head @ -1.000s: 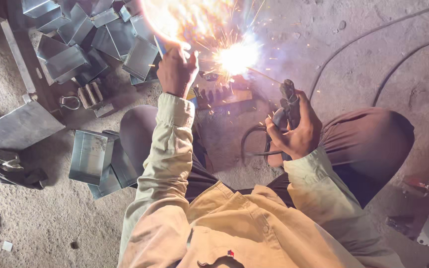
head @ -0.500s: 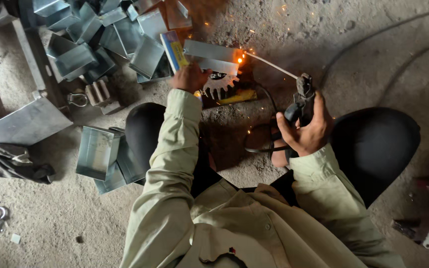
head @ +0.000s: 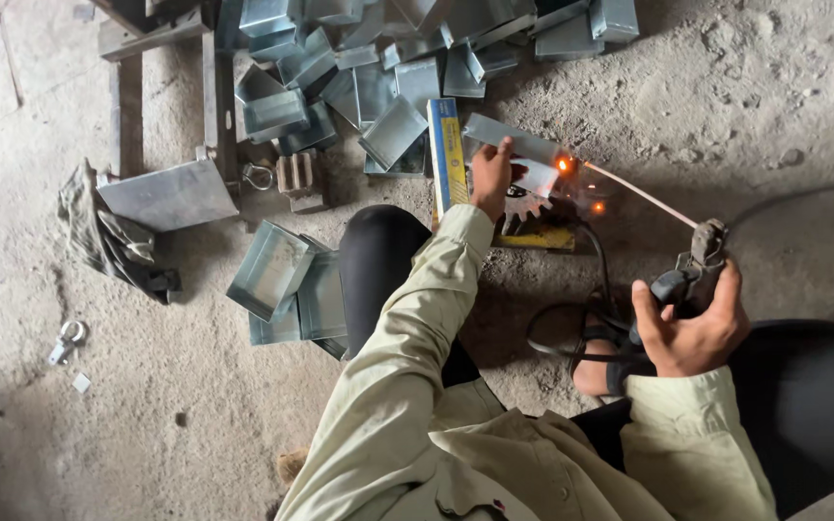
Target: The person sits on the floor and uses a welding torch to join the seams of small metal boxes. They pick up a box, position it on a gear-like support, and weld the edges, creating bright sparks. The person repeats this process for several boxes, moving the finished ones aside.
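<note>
On dirt floor (head: 745,106), top centre, sits the workpiece: a grey sheet-metal piece (head: 509,140) propped over a toothed gear (head: 533,205) and yellow base (head: 547,236). L hand (head: 490,178) lies flat on the metal piece, fingers pressed together against it w/ thumb out to the side; judged purpose: pin the part steady at the joint. R hand (head: 692,328) is wrapped closed round the electrode holder (head: 697,265), fingers curled tight on the grip. Welding rod (head: 641,193) runs up-left from holder; its tip glows orange at the piece's R edge, so the arm stays well back from heat. Blue-yellow box (head: 448,154) lies just beside L wrist. Finished metal trays (head: 378,68) are heaped at top edge, more (head: 287,285) beside my L knee. Cable (head: 571,333) loops below holder.
</note>
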